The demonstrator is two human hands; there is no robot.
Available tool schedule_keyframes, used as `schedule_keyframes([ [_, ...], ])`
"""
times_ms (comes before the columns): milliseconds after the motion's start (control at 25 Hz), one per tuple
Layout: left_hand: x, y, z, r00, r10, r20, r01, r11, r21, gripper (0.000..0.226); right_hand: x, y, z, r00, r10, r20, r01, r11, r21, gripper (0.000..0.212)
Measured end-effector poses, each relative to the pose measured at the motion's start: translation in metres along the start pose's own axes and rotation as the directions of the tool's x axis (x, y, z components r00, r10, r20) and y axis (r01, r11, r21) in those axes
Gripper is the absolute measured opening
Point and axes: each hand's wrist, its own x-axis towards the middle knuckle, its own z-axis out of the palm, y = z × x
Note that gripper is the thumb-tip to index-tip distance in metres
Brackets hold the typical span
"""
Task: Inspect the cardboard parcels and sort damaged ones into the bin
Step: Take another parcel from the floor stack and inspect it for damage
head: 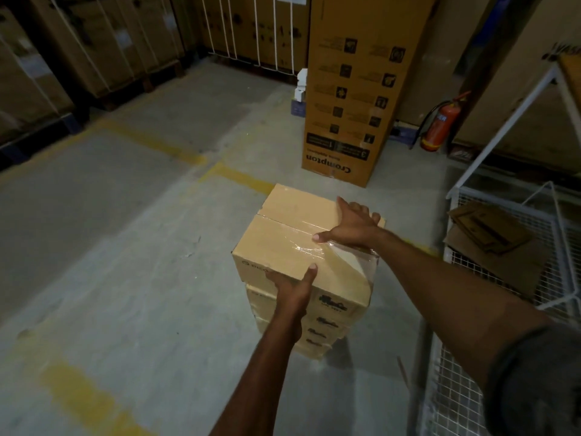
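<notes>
A cardboard parcel point(283, 234) tops a stack of several like parcels point(327, 328) on the floor. Clear tape runs over its lid, and a loose flap of tape point(352, 262) peels up at its near right corner. My left hand point(294, 286) grips the near edge, thumb on the lid and fingers down the front face. My right hand point(353, 223) lies across the right side of the lid, thumb on the tape and fingers over the far right edge. A white wire bin point(503, 196) stands to the right with flattened cardboard point(490, 234) inside.
A tall printed carton point(358, 89) stands behind the stack, with a red fire extinguisher point(440, 124) to its right. Strapped pallets of cartons point(78, 42) line the left and back. Yellow lines point(157, 143) mark the concrete floor.
</notes>
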Motion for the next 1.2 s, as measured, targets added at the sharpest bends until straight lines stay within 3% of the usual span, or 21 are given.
schedule_keyframes([
  [80, -0.007, 0.003, 0.001, 1.0, 0.016, -0.021, -0.017, 0.999, -0.029, 0.121, -0.015, 0.0, -0.003, 0.998, 0.022, -0.057, -0.022, 1.0, -0.004, 0.133],
  [200, -0.03, 0.019, -0.002, 0.981, 0.169, -0.092, -0.172, 0.985, -0.019, 0.111, -0.054, 0.003, -0.017, 0.981, 0.063, -0.186, -0.056, 0.998, 0.043, 0.108],
  [360, -0.091, 0.04, 0.002, 0.897, 0.359, -0.258, -0.372, 0.928, -0.001, 0.085, -0.134, 0.007, -0.055, 0.924, 0.112, -0.365, 0.05, 0.912, 0.407, 0.082],
  [520, -0.181, 0.044, 0.019, 0.762, 0.522, -0.384, -0.511, 0.848, 0.139, 0.062, -0.229, 0.028, -0.101, 0.911, 0.13, -0.392, 0.1, 0.851, 0.515, 0.068],
  [640, -0.264, 0.051, 0.044, 0.642, 0.676, -0.363, -0.62, 0.736, 0.273, 0.054, -0.3, 0.054, -0.14, 0.904, 0.137, -0.405, 0.11, 0.841, 0.53, 0.083],
  [760, -0.337, 0.061, 0.068, 0.551, 0.756, -0.352, -0.675, 0.652, 0.344, 0.055, -0.364, 0.075, -0.175, 0.877, 0.127, -0.464, 0.21, 0.766, 0.608, 0.08],
  [920, -0.413, 0.07, 0.087, 0.416, 0.834, -0.364, -0.735, 0.543, 0.406, 0.067, -0.447, 0.094, -0.213, 0.769, 0.068, -0.636, 0.391, 0.737, 0.551, 0.072],
  [1080, -0.473, 0.07, 0.09, 0.412, 0.88, -0.236, -0.818, 0.471, 0.329, 0.078, -0.516, 0.119, -0.249, 0.735, 0.033, -0.678, 0.458, 0.713, 0.531, 0.089],
  [1200, -0.511, 0.067, 0.074, 0.424, 0.902, 0.081, -0.864, 0.376, 0.336, 0.108, -0.57, 0.14, -0.265, 0.729, -0.033, -0.684, 0.518, 0.68, 0.519, 0.095],
])
